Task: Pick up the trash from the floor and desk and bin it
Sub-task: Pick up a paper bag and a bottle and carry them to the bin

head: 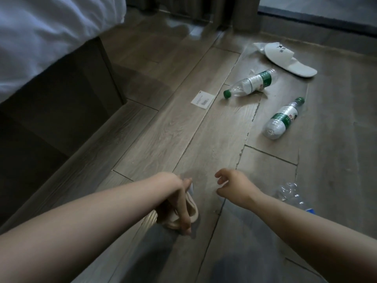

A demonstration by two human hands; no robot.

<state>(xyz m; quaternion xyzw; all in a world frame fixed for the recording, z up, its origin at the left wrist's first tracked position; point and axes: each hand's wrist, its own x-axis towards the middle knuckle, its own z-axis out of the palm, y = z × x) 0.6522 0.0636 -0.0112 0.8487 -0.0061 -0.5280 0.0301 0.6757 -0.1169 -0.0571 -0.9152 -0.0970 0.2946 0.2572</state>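
A person's two bare arms reach forward over a grey wood-grain plank floor (183,129). The left hand (177,201) pinches a small white scrap (191,187) between thumb and forefinger. Its other fingers hang down in front of a beige curved object (193,214); whether they touch it cannot be told. The right hand (234,185) hovers just above the floor with its fingers loosely curled, holding nothing.

Trash lies scattered on the floor. A crumpled clear plastic bottle with a blue cap (291,194) sits just beside the right forearm. Farther ahead and to the right, two clear plastic bottles with green caps and green-and-white labels lie on their sides: the nearer bottle (282,119) and the farther bottle (251,83). Beyond them a white disposable slipper (289,60) rests partly on a clear plastic wrapper (258,45). A small white printed card (203,100) lies flat, left of the farther bottle. At the left stands a bed with white bedding (40,37) on a dark base (61,109).
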